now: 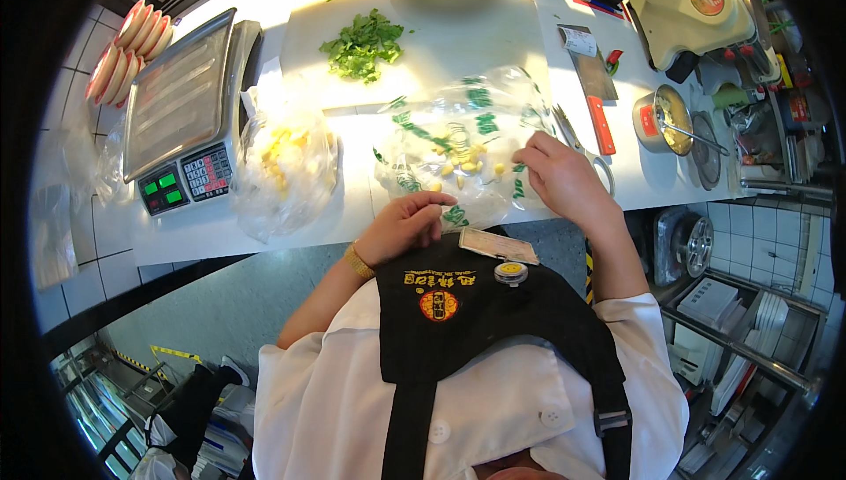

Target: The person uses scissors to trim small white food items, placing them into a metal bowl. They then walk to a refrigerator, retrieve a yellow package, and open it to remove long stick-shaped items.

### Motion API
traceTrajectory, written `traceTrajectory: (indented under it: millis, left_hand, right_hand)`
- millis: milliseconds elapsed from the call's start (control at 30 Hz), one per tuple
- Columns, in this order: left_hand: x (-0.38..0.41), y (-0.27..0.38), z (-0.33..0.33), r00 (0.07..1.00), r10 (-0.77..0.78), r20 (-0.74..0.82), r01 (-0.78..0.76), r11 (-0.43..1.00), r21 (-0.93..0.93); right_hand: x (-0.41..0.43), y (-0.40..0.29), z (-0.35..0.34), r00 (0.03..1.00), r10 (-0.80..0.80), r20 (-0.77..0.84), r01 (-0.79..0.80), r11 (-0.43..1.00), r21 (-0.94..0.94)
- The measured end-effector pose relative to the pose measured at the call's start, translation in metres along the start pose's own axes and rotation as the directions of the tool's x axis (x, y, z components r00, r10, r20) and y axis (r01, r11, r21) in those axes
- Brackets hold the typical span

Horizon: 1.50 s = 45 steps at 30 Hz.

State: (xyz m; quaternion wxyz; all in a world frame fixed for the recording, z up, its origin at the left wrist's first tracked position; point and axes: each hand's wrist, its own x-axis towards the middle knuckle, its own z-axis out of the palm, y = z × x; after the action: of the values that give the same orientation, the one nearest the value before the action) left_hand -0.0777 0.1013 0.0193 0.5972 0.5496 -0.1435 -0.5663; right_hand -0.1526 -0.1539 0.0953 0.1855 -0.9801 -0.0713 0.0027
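Note:
A clear plastic bag with green print (486, 100) lies spread on the white counter, with several small pale-yellow pieces (466, 159), perhaps peeled garlic cloves, in or under its film. My left hand (416, 219) is at the bag's near left edge, thumb and forefinger close together. At the bag's right side, my right hand (552, 169) pinches the film between fingertips and thumb. Left of them sits another clear bag (287, 169) holding yellow pieces. Whether my left fingertips grip the film is hard to tell. Chopped green leaves (363, 47) lie on the cutting board (304, 37) beyond.
A digital scale (182, 103) stands at the left beside stacked red-rimmed dishes (129, 50). To the right lie scissors (568, 130), a red-handled cleaver (600, 123) and a metal pot with a spoon (664, 120). A beige machine (694, 8) stands at the back right. Another person (185, 420) is at lower left.

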Motion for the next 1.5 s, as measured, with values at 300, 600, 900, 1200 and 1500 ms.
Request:
traceTrajectory:
  millis: [300,600,900,1200,1500]
  left_hand:
    - [0.003,-0.005,0.005,0.996,0.074,0.046,-0.085,0.943,0.320]
    - [0.007,-0.006,0.012,0.986,0.162,0.033,-0.159,0.872,0.463]
    - [0.012,-0.007,0.014,0.994,0.110,-0.014,-0.098,0.937,0.335]
    - [0.018,0.000,0.011,0.999,-0.033,-0.021,0.020,0.894,-0.447]
    - [0.027,-0.005,0.015,0.999,-0.045,0.008,0.040,0.772,-0.634]
  right_hand:
    - [0.011,0.010,0.033,0.971,0.130,0.199,-0.094,0.979,-0.181]
    - [0.020,0.021,0.062,0.972,0.128,0.195,-0.126,0.992,-0.019]
    - [0.020,0.016,0.074,0.993,0.062,0.101,-0.058,0.997,-0.044]
    - [0.016,0.012,0.071,0.980,0.179,-0.089,-0.157,0.965,0.208]
    - [0.019,0.013,0.053,0.956,0.249,-0.156,-0.125,0.823,0.554]
